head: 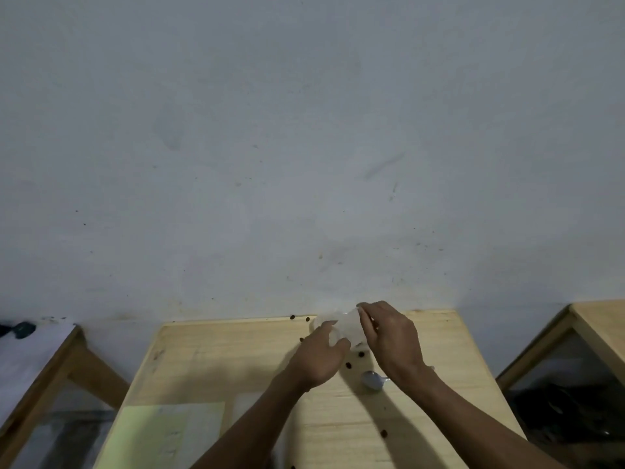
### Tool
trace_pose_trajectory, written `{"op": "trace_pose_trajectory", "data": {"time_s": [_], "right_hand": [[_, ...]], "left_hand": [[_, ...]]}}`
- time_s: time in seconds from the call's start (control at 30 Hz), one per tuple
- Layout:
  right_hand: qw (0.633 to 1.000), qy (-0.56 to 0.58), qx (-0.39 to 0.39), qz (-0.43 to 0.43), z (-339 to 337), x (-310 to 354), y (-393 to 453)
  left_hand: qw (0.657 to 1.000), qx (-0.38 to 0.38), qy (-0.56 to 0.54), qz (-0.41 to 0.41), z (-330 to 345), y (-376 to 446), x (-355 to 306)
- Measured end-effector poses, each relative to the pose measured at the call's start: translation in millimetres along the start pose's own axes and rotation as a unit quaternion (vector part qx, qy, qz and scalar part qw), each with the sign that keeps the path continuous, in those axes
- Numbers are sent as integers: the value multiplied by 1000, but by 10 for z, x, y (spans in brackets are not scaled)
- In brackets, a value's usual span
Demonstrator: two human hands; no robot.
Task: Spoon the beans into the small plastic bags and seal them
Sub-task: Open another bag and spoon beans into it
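You see a pale wooden table point(236, 360) with fine grain, dark brown beans point(348, 365), a clear whitish bag point(350, 328), a grey spoon point(372, 380), pale green paper point(159, 434), and a grey-blue wall point(304, 147).

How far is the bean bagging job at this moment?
Done: nothing visibly sealed. In hand: both the left hand and the right hand hold a small plastic bag; the spoon lies on the table. Left: loose beans are scattered on it; filling and sealing remain.

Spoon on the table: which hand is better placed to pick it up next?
Right. The spoon lies just under the right hand, by its wrist; the left hand sits farther off. Both hands hold the plastic bag.
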State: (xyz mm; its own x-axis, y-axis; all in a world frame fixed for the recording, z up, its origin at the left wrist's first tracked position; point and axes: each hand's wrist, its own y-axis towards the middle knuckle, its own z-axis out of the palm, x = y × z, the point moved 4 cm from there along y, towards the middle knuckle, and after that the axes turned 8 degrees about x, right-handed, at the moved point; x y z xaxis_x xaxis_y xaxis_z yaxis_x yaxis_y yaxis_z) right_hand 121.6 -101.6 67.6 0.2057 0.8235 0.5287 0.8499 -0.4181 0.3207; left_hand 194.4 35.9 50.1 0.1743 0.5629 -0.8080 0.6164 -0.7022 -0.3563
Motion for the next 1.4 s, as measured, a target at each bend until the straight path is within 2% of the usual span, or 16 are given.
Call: {"op": "trace_pose_trajectory", "data": {"time_s": [0.07,0.2,0.3,0.4,0.57,0.67,0.77,0.9,1.03,1.07,1.1,1.17,1.2,1.3,1.4], "right_hand": [[997,-9,-78,-22,-54,68,-35],[994,43,-96,-6,-126,78,10],[994,79,-58,49,-119,11,73],[963,220,-22,154,-96,-107,136],[903,336,5,266,-69,-144,184],[874,378,24,304,-21,-152,164],[855,400,42,327,-23,-172,144],[843,423,75,324,-95,-203,140],[809,476,134,318,-63,-279,108],[815,463,143,317,-41,-340,88],[838,424,153,307,-11,-436,60],[911,247,198,264,72,-703,-24],[930,149,236,238,126,-823,-87],[919,-29,339,197,358,-1187,-336],[907,-142,362,161,474,-1328,-501]], "left_hand": [[1000,3,-7,21,11,26,-80],[1000,-1,-2,30,-38,50,-107],[997,-37,10,61,-77,43,-62],[991,-61,10,121,-60,-11,-62],[956,-132,175,194,27,-3,-48],[951,-187,201,142,67,11,3],[944,-201,236,114,72,41,54],[929,-205,269,148,2,71,73],[921,-229,258,181,-86,81,127],[922,-231,254,176,-122,80,147],[924,-232,253,167,-162,83,178],[930,-223,257,138,-245,78,264],[933,-217,260,125,-289,71,308],[943,-195,256,80,-406,56,452],[954,-157,252,45,-454,45,589]]}}
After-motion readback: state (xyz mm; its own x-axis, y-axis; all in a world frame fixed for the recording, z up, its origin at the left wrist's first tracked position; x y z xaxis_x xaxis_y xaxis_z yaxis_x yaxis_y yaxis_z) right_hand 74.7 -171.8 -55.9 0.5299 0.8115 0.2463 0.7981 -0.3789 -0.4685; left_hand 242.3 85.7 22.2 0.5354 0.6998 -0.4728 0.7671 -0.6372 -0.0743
